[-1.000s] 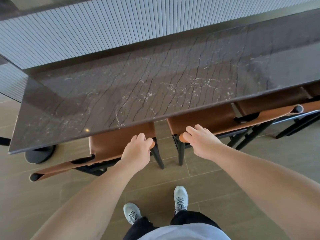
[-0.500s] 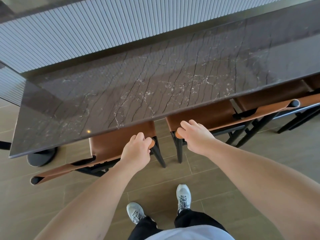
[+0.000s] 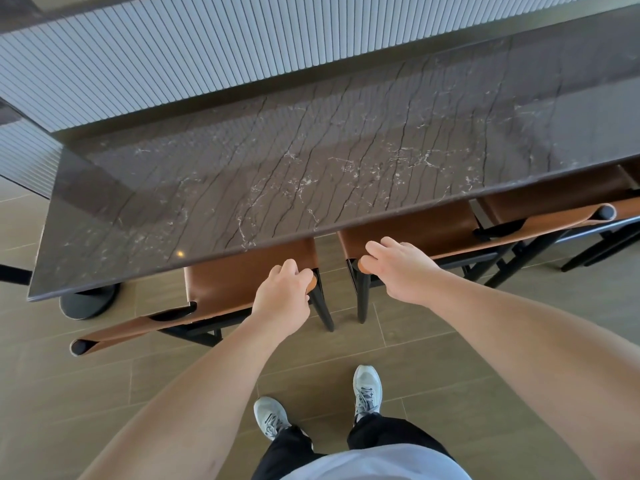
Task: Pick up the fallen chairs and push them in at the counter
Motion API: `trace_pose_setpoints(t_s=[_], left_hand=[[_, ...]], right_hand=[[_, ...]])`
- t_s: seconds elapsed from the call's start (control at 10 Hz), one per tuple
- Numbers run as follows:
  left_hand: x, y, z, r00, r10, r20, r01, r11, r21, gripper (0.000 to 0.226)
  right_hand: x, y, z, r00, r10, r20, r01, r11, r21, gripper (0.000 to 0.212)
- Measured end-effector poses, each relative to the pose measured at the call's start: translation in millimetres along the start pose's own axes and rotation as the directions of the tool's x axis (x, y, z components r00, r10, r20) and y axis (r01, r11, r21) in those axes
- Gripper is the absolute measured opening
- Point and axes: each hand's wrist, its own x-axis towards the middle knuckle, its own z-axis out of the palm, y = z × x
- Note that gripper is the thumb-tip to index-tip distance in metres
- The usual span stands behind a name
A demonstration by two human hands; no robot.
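Head: hands [image 3: 282, 292] [image 3: 403, 268] gripping chair backs [image 3: 221, 292].

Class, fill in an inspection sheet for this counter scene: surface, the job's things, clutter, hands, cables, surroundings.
Surface: dark veined stone counter, bare top.
Job's things: left chair and right chair upright, seats partly under the counter; a third chair further right.
Clutter: nothing seen.
Hands: left hand grips the left chair's backrest end; right hand grips the right chair's.
Cables: nothing seen.
Surroundings: ribbed wall panel, wood-look floor, black round base.
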Motion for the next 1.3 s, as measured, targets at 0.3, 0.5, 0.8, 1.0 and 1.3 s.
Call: trace_pose_setpoints(t_s=[0.3,0.5,0.8,1.0,1.3], left_hand=[[-0.2,1.0,-3.9,0.999,-0.008,0.033,0.007,1.0,0.003,0.016],[0.4,2.6,-7.0,0.999,-0.007,0.047,0.007,1.0,0.007,0.015],[1.4,13.3,-9.1,0.998,-0.059,0.018,0.058,0.998,0.016,0.02],[-4.1,19.9,-7.2,0.983,-0.16,0.086,0.172,0.972,-0.161,0.027],[-32.3,13.2,-40.6,0.945,-0.326,0.034,0.229,0.581,-0.781,0.034]], right_hand=[[1.9,1.3,-4.4,0.999,-0.039,0.029,0.04,0.999,-0.031,0.044],[5.2,-0.5,-8.6,0.996,-0.054,0.069,0.055,0.998,-0.01,0.04],[3.9,-6.2,-11.8,0.996,-0.003,0.091,0.004,1.0,-0.015,0.039],[1.6,-13.8,-7.2,0.996,0.076,0.05,-0.077,0.997,0.028,0.029],[9.6,-58.2,-29.9,0.959,0.281,0.02,-0.229,0.735,0.638,0.033]])
